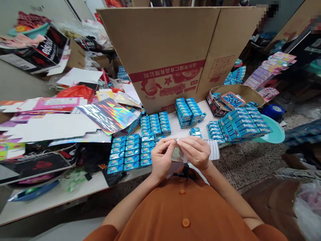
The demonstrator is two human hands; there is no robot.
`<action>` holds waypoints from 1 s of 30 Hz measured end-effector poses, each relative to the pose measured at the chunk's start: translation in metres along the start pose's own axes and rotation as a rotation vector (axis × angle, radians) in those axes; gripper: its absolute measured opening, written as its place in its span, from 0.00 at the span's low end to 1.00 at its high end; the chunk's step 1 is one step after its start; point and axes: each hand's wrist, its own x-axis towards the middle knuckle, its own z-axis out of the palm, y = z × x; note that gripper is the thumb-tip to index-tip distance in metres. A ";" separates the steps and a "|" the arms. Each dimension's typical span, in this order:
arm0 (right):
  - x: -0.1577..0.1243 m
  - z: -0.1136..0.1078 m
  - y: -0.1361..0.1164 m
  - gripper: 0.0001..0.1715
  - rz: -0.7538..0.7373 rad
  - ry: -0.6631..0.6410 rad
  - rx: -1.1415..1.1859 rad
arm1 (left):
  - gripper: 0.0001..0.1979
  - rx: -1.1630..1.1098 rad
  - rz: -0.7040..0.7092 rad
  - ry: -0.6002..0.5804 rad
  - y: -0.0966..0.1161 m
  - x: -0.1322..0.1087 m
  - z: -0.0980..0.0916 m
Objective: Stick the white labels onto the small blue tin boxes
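My left hand (162, 158) and my right hand (195, 151) meet fingertip to fingertip above the table's front edge. Both are closed in a pinch; the tiny piece between the fingertips is too small to name. A white strip with dark cross lines, like a strip of labels (214, 149), passes by my right hand and sticks out to its right, seemingly held in its fingers. Left of my hands stand rows of small blue boxes (132, 152) with round marks on top. A small blue pair of boxes (196, 131) lies just beyond my right hand.
A tall cardboard panel (170, 43) stands at the back. Stacked blue boxes (242, 124) are on the right, near a carton (213, 103) with a pink tray (232, 100) of small blue pieces. A turquoise basin (277, 130) sits beyond. Cards and shiny sheets (110, 115) cover the left.
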 end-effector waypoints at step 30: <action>-0.003 -0.001 0.004 0.18 -0.009 -0.047 -0.016 | 0.06 0.098 0.145 -0.018 -0.001 0.003 -0.003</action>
